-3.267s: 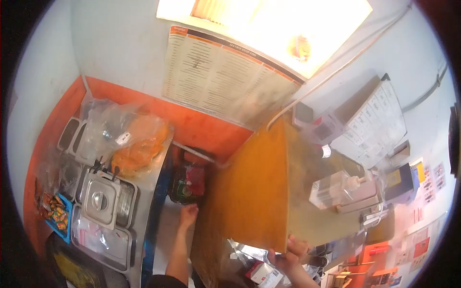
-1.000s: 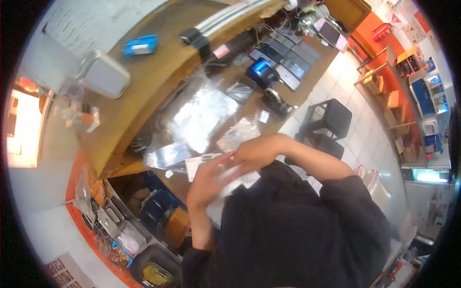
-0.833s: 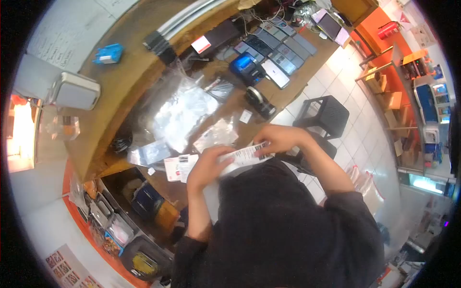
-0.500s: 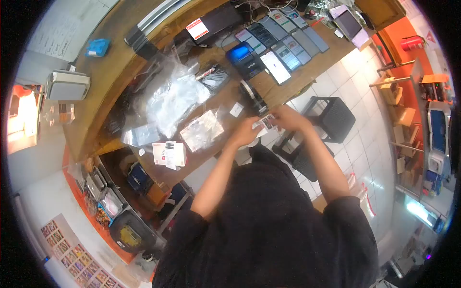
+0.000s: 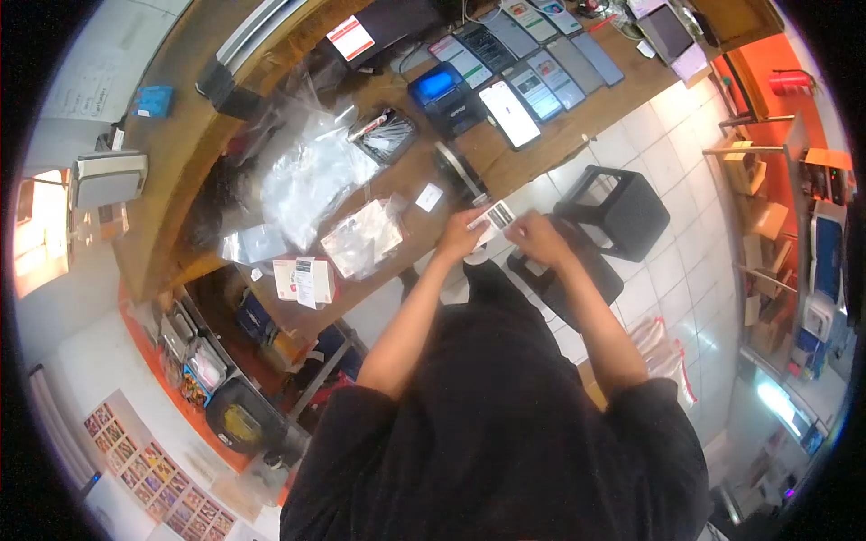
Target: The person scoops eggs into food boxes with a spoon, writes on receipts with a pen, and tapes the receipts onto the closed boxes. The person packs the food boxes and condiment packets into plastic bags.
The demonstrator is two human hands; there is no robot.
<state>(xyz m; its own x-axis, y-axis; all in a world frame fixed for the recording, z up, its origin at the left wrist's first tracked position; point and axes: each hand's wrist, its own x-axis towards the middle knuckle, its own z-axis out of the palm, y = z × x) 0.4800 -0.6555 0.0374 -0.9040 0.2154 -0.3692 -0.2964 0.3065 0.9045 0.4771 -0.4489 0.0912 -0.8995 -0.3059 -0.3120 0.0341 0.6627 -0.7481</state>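
Between my hands is a white printed label [image 5: 497, 219] with black print, near the table's front edge. My left hand [image 5: 461, 236] is closed on its left end. My right hand [image 5: 538, 238] is closed at its right side, its fingertips close to the paper; whether they pinch it is not clear. Just behind the label a tape roll [image 5: 458, 169] stands on the table. A small white slip [image 5: 429, 197] lies to the left. Farther left are a plastic-wrapped package [image 5: 364, 238] and a white box [image 5: 290, 281] with a printed strip on it.
Several phones [image 5: 548, 83] lie in rows at the back of the wooden table [image 5: 514, 169], beside a small black printer [image 5: 446, 97]. Clear plastic bags [image 5: 307, 185] cover the table's left part. Black stools [image 5: 616, 213] stand on the tiled floor at the right.
Since the earlier frames, my hands have moved from above the table's left part to its front edge. The label was longer between them; my right hand has since shifted slightly away from my left.
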